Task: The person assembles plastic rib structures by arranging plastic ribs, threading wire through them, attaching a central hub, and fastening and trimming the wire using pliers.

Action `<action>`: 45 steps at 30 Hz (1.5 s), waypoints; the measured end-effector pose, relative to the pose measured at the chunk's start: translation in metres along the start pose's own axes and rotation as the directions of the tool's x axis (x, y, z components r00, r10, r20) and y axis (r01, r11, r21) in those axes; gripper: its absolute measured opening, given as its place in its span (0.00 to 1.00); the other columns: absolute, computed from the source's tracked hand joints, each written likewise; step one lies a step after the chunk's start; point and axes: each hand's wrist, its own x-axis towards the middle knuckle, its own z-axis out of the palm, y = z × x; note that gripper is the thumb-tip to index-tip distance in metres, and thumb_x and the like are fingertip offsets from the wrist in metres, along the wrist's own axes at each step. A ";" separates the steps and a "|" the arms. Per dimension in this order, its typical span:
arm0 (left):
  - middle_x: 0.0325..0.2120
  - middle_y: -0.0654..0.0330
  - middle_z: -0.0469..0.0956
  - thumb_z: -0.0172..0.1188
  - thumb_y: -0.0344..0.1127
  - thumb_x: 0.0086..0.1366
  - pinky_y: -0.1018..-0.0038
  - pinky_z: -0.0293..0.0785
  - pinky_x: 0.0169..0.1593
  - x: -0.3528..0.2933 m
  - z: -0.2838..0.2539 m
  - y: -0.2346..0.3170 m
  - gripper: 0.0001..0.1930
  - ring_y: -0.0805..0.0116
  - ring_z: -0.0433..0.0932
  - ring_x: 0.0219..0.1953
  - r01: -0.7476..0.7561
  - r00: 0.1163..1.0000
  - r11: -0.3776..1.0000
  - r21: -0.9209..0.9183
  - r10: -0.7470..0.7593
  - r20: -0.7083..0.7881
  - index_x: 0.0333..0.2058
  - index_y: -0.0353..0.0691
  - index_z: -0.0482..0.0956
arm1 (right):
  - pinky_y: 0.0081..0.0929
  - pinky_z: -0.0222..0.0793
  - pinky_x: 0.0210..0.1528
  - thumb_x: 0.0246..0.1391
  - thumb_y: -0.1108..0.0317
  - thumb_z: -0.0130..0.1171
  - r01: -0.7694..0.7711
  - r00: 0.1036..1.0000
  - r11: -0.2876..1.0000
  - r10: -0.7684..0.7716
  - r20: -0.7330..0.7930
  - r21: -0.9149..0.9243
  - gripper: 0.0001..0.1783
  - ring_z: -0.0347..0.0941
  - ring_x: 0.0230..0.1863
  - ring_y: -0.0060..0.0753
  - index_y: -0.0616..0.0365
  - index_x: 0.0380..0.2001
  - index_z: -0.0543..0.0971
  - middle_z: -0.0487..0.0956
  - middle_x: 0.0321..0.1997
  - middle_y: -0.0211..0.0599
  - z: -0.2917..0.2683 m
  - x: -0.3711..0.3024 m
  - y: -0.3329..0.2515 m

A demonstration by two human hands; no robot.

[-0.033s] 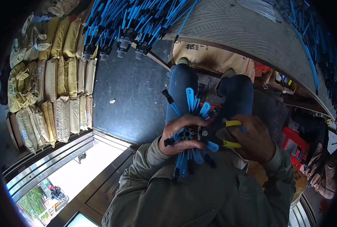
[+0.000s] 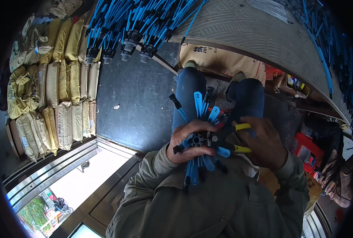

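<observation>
My left hand (image 2: 188,144) curls around a black toothed hub (image 2: 197,139), thumb and fingers on opposite sides of it. Flat blue strips (image 2: 198,99) and thin blue rods with black ends (image 2: 178,103) fan out from the hub above and below the hand. My right hand (image 2: 265,144) grips a pair of pliers with yellow handles (image 2: 242,149), which stand apart. The dark head of the pliers points left and meets the hub's right side beside my left fingertips. Whether the jaws close on anything is hidden. All this is held above my lap.
Many blue rods with black threaded ends (image 2: 131,41) hang over the far edge of the grey worktop (image 2: 240,29). Filled sacks (image 2: 65,79) are stacked at the left, past the dark floor (image 2: 136,95). A red plastic stool (image 2: 307,150) stands at the right.
The strips below my left hand have turned very slightly to the right. My right hand and the pliers' handles sit a touch higher.
</observation>
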 end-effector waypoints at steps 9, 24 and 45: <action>0.38 0.55 0.77 0.71 0.38 0.46 0.74 0.72 0.43 -0.012 0.006 0.005 0.24 0.64 0.78 0.40 0.019 0.991 0.995 0.099 -0.006 -0.131 0.42 0.35 0.74 | 0.35 0.71 0.39 0.37 0.62 0.65 0.080 0.975 0.996 -0.085 -0.207 -0.030 0.21 0.73 0.41 0.41 0.57 0.38 0.76 0.72 0.43 0.40 0.035 0.003 0.005; 0.37 0.55 0.78 0.71 0.36 0.47 0.74 0.72 0.43 -0.022 0.008 0.012 0.24 0.65 0.78 0.38 0.010 0.985 0.990 0.140 0.014 -0.173 0.43 0.35 0.75 | 0.33 0.67 0.25 0.38 0.66 0.63 0.154 0.965 0.987 -0.160 -0.207 -0.042 0.13 0.71 0.26 0.40 0.58 0.25 0.71 0.70 0.30 0.41 0.051 0.004 0.014; 0.34 0.57 0.78 0.72 0.40 0.45 0.73 0.72 0.40 -0.017 -0.019 -0.005 0.24 0.70 0.77 0.35 0.052 0.998 0.997 -0.054 -0.050 0.027 0.38 0.35 0.75 | 0.42 0.65 0.21 0.54 0.60 0.56 -0.124 0.900 0.974 0.029 0.435 0.191 0.14 0.73 0.23 0.53 0.55 0.36 0.65 0.73 0.20 0.47 -0.045 0.031 -0.016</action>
